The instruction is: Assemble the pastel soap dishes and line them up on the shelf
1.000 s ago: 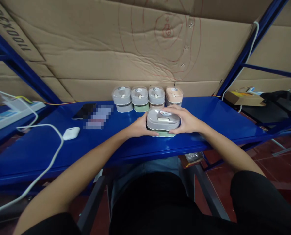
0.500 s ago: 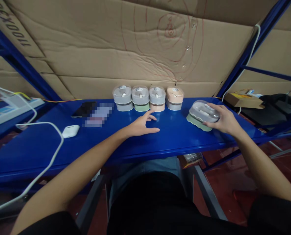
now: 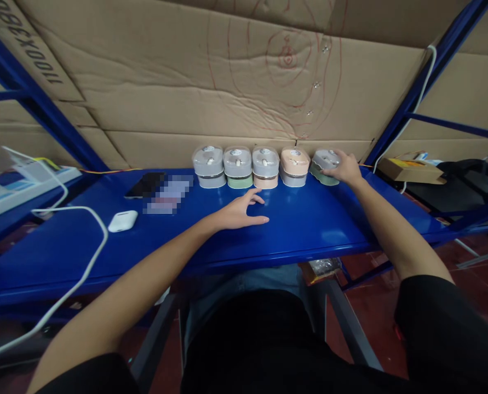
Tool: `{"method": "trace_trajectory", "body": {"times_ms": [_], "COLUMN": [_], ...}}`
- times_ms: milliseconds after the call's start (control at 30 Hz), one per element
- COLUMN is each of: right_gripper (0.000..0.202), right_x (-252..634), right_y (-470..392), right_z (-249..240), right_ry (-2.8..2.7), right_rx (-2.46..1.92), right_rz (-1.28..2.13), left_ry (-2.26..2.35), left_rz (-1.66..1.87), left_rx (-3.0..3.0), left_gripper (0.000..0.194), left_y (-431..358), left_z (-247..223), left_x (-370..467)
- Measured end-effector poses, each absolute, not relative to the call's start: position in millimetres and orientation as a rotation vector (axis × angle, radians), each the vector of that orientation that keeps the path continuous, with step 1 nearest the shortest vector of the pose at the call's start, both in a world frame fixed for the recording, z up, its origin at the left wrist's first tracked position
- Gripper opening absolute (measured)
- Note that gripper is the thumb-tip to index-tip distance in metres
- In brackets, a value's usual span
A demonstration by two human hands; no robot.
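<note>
Several two-layer boxes with clear lids stand in a row at the back of the blue table [image 3: 309,219]. From the left come a grey one [image 3: 208,167], a grey-and-green one [image 3: 238,168], a grey-and-peach one [image 3: 265,168] and a peach-and-grey one [image 3: 294,167]. At the right end of the row is another grey-and-green box [image 3: 325,164], with my right hand [image 3: 345,167] gripping its right side. My left hand [image 3: 244,212] rests in front of the middle boxes, fingers apart, holding nothing.
A white earphone case [image 3: 122,221], a dark phone [image 3: 145,185] and a pixelated patch are on the left of the table. A white cable [image 3: 98,249] crosses the left side. Cardboard [image 3: 165,98] rises behind; an open carton [image 3: 414,169] is at the right.
My right hand has moved back and to the left with the grey-and-green box, bringing it to the right end of the row. My left hand has hardly moved.
</note>
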State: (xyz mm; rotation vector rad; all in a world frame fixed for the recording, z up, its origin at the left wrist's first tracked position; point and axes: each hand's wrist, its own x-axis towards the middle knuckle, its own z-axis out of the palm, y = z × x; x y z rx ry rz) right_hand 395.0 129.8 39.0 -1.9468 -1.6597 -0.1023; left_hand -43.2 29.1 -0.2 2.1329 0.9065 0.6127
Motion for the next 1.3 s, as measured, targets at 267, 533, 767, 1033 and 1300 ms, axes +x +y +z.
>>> {"method": "trace_trajectory", "body": {"times_ms": [267,533,767,1033,1300], "right_gripper": [0.092,0.111,0.115,0.085,0.112], "right_x": [368,362,366,324,211], "right_y": [148,154,151,112,115], "right_z": [32,26,23,50,50], "right_ry": [-1.629,-1.527,-1.506,-1.722,-2.419], "right_rx": [-1.876,-1.832,-1.833,-1.550,-1.085], "right_rz": [-0.021,-0.004,0.046,-0.476,-0.455], "left_ry": [0.893,0.903,0.907,0.893,0.914], "left_rz": [0.603,0.595,0.578,0.593,0.570], "left_rx": [2.171,2.189,2.177,2.191,2.180], "left_gripper": [0.102,0.103,0.104,0.102,0.105], "left_y": [29,30,29,32,26], "left_z": [1,1,3,-1,5], "left_x": [-44,-44,-44,-45,-42]}}
